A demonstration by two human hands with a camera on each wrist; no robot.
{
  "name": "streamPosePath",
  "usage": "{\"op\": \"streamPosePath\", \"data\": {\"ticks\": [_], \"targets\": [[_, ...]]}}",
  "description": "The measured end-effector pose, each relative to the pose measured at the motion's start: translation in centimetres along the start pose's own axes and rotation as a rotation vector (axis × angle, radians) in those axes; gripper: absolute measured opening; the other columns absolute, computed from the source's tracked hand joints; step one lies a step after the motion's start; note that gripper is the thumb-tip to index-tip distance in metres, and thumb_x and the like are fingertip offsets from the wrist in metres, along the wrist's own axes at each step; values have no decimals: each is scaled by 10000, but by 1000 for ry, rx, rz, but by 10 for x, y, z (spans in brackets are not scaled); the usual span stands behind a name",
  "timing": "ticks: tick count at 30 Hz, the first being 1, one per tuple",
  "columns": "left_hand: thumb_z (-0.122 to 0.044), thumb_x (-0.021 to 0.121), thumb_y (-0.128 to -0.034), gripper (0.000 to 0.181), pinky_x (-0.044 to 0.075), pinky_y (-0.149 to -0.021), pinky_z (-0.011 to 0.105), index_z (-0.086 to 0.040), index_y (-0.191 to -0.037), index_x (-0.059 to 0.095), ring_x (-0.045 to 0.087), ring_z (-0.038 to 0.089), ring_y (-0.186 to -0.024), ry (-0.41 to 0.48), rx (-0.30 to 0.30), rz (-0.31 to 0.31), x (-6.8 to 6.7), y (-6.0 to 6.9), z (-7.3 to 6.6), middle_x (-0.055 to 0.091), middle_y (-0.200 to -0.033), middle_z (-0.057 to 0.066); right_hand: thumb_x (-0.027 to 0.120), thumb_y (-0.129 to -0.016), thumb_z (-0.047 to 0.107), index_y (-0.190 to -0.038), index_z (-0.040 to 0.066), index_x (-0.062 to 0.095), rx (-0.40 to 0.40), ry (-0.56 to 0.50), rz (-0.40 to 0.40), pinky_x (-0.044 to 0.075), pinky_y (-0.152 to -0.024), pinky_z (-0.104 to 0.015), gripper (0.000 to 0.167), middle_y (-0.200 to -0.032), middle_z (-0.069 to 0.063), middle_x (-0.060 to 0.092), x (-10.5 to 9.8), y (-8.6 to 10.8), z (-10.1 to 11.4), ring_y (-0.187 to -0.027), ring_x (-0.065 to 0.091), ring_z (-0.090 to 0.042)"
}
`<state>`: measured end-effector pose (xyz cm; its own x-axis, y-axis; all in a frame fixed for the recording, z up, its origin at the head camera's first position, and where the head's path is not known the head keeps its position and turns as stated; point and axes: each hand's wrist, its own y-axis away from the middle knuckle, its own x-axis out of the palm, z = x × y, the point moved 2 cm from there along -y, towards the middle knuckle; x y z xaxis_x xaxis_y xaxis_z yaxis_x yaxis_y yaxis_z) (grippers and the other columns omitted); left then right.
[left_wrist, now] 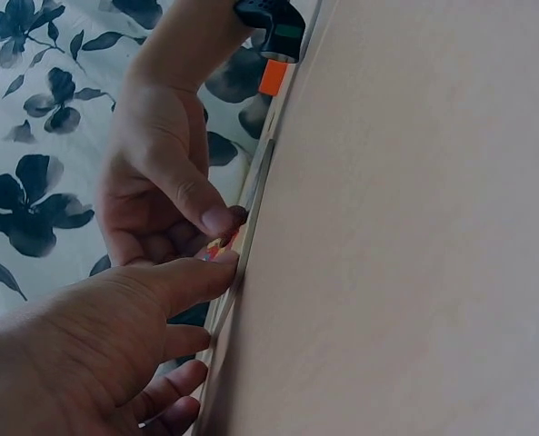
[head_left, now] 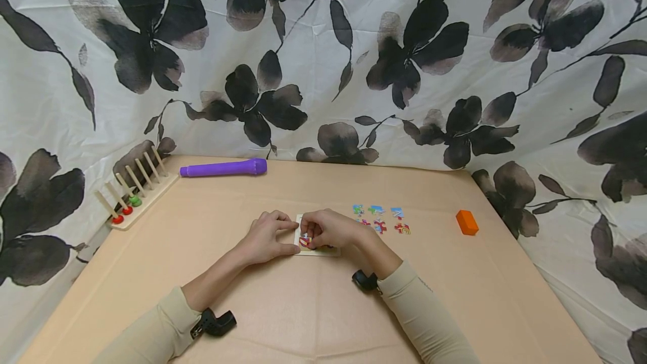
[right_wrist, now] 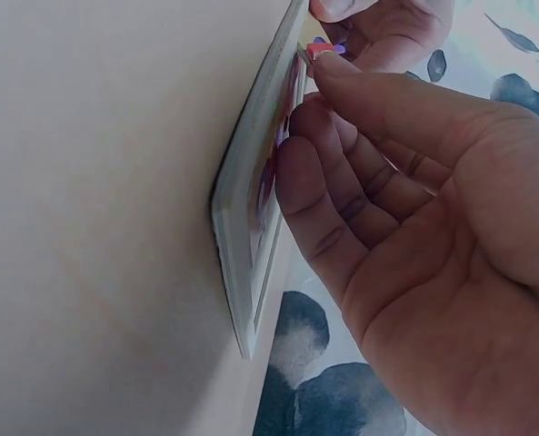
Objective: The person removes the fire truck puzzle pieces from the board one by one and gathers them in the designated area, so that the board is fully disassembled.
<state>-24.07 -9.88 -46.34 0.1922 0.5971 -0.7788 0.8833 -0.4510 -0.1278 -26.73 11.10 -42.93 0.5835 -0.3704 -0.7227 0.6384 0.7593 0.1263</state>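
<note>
A shallow puzzle board [head_left: 323, 252] with a pale rim lies flat on the table. Colourful pieces show at its lower part, while hands cover much of the rest. My left hand [head_left: 268, 239] rests at the board's left edge, thumb and fingertips touching the rim, fingers fairly relaxed. Over the board's left part, my right hand [head_left: 331, 229] pinches a small red puzzle piece [right_wrist: 322, 50] between thumb and fingers. Its other fingers curl loosely above the board. Several loose puzzle pieces [head_left: 380, 226], blue-green and red, lie in two rows right of the board, some partly behind the right hand.
A purple stick-shaped tube [head_left: 222, 168] lies near the table's back edge. At the left edge stands a wooden peg rack [head_left: 146, 198] with red and green beads. An orange block [head_left: 467, 222] sits to the right. Floral cloth [head_left: 333, 60] hangs behind the table.
</note>
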Motion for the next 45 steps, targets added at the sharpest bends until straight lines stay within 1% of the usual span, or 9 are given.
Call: {"op": "streamPosePath", "data": {"ticks": [4, 9, 17, 25, 32, 39, 42, 45], "targets": [[-423, 892, -794, 627, 347, -1006, 526, -126, -1322, 730, 489, 254, -1149, -2, 1, -2, 0, 0, 0, 624, -1242, 10, 734, -935, -9, -1065, 62, 654, 2, -20, 1, 490, -663, -217, 169, -860, -1, 630, 0, 1, 1, -780, 580, -102], [-427, 890, -795, 626, 351, -1006, 525, -129, -1321, 731, 490, 254, -1155, -3, -3, -1, 1, 0, 1, 623, -1246, 10, 680, -973, -15, -1049, 53, 649, -16, -60, 5, 484, -635, -223, 106, -847, -6, 633, -1, 1, 0, -751, 578, -98], [-422, 888, -799, 622, 346, -1002, 520, -123, -1320, 730, 483, 248, -1144, -1, -6, 3, 0, 0, 0, 621, -1254, 11, 677, -968, -7, -1011, 78, 657, -66, -96, -7, 481, -627, -232, 97, -844, -9, 638, -4, 4, -2, -749, 581, -103], [-419, 895, -789, 624, 346, -1008, 514, -121, -1313, 734, 486, 243, -1137, -2, -8, 3, 0, 0, 0, 621, -1249, 4, 699, -949, -20, -996, 78, 666, -50, -144, -41, 528, -715, -242, 113, -872, -26, 670, -11, 7, -3, -798, 628, -115], [-419, 894, -792, 623, 343, -1026, 535, -123, -1316, 733, 487, 252, -1148, 10, -9, 5, 0, 1, -1, 620, -1251, 5, 680, -973, 7, -1012, 64, 658, -36, -199, -12, 560, -691, -294, 73, -882, -22, 668, -9, 7, -5, -770, 662, -154], [-417, 892, -795, 617, 341, -1021, 537, -125, -1315, 733, 485, 254, -1151, 5, -6, 4, -1, 1, -2, 620, -1250, 5, 672, -987, 21, -1023, 40, 652, -30, -210, 10, 581, -698, -350, 45, -889, -45, 660, -7, 6, -7, -753, 673, -238], [-419, 892, -796, 619, 340, -1017, 534, -126, -1317, 731, 483, 250, -1141, 4, -9, 5, -1, 1, -2, 619, -1250, 6, 664, -985, 10, -1023, 32, 649, -23, -206, 10, 583, -702, -350, 46, -898, -60, 659, -7, 5, -7, -757, 673, -222], [-415, 890, -797, 617, 341, -1019, 533, -126, -1318, 731, 487, 253, -1149, 3, -11, 6, -1, 0, -2, 619, -1250, 8, 665, -982, -5, -1017, 31, 647, -11, -211, 1, 586, -704, -326, 53, -894, -64, 655, -8, 5, -7, -755, 682, -191]]}}
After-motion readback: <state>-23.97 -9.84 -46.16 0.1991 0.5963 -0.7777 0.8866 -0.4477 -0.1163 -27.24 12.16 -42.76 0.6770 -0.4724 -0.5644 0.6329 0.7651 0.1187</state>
